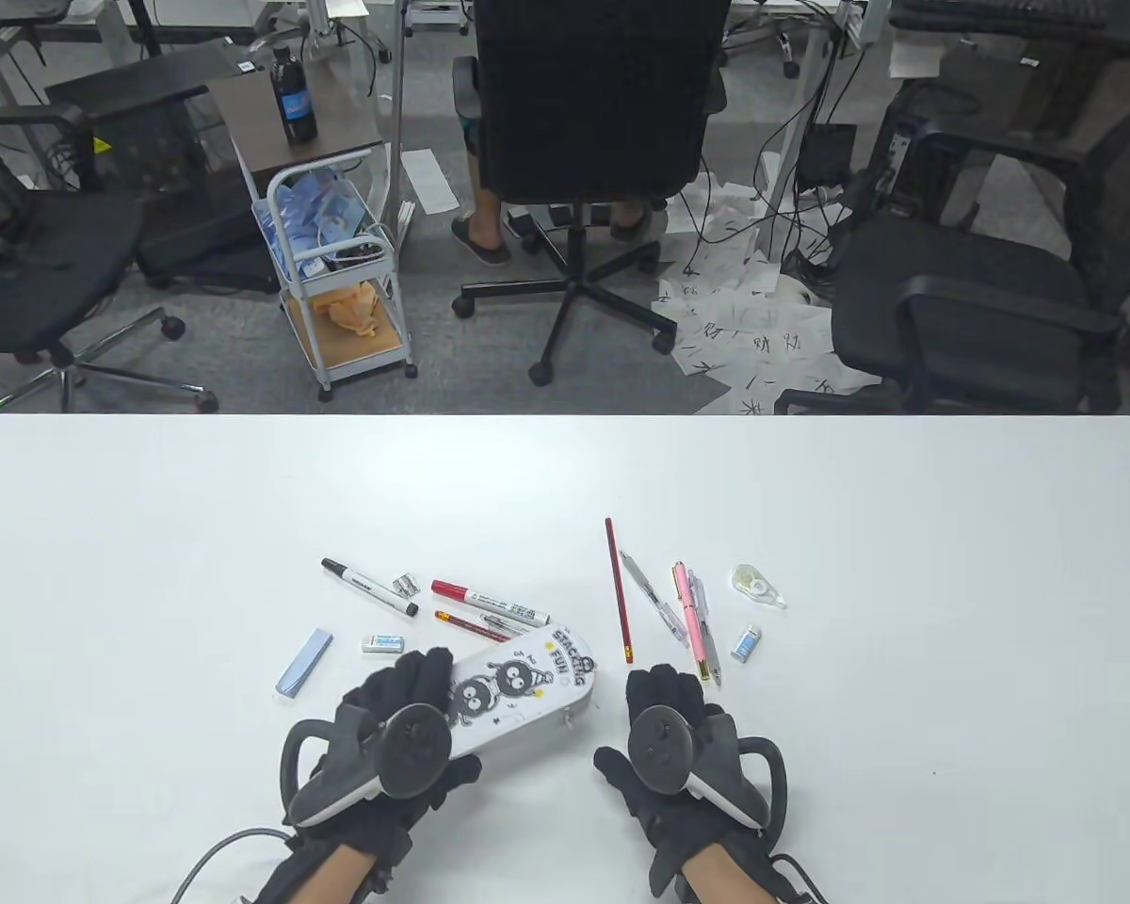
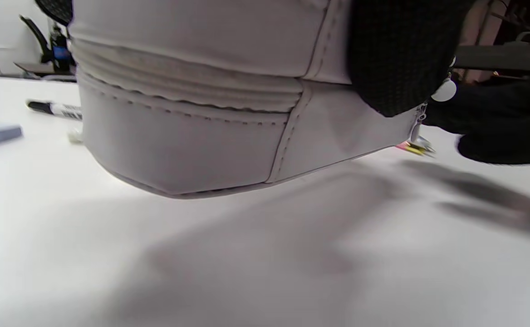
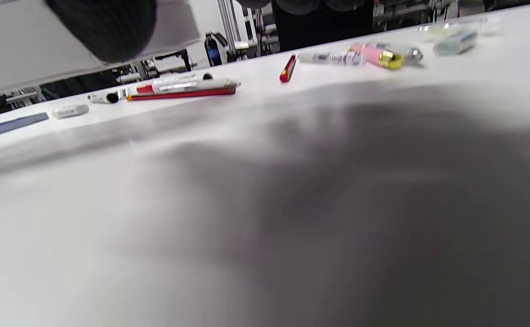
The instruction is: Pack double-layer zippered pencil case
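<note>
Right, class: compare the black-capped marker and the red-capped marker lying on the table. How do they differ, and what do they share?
The black-capped marker lies alone at the far left of the spread; the red-capped marker lies nearer the pencil case, its tip close to the case's far end. The red-capped marker has a red pencil and a clear pen close beside it; the black-capped one has only small items near its tip. Both have white barrels and slant the same way.

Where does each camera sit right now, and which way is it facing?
Table view: overhead, facing down; both gloved hands, left hand gripping the pencil case, right hand on the table.
Left wrist view: low, under the case; a gloved finger shows.
Right wrist view: skims the table toward the pens.
Shared: the red pencil.
</note>
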Demonstrator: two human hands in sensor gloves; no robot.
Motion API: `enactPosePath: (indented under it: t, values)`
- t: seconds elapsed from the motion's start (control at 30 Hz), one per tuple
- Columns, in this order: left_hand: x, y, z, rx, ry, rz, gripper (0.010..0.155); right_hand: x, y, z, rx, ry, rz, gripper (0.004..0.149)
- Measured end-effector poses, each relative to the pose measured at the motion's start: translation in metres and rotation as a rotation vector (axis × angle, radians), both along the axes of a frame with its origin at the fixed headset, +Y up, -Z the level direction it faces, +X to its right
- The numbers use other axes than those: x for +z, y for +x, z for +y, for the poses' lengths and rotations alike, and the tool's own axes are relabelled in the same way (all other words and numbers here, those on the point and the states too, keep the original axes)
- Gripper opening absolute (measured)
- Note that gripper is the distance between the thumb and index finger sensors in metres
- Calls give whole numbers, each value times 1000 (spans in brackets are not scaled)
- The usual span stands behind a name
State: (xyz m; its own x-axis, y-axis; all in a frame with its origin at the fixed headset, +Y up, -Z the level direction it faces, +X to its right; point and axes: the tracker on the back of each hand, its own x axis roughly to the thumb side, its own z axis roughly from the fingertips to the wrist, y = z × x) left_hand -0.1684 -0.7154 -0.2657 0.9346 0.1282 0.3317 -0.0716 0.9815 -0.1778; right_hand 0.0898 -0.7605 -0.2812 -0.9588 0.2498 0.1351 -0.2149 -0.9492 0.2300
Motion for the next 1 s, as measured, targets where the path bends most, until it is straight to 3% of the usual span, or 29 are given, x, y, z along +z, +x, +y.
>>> enactPosePath:
  t: [0.2, 0.43, 0.77, 1.0]
  values:
    - [14, 22, -19, -84, -44, -3, 107, 3, -9, -4, 37, -19, 56, 83]
    - [14, 22, -25, -97, -86, -31, 108, 13, -23, -1, 178, 171, 69, 83]
    - [8, 21, -29, -36, -172, -70, 108, 17, -25, 2, 171, 287, 23, 54]
    - [9, 21, -30, -28, -171, -63, 108, 14, -22, 1, 108, 273, 4, 45]
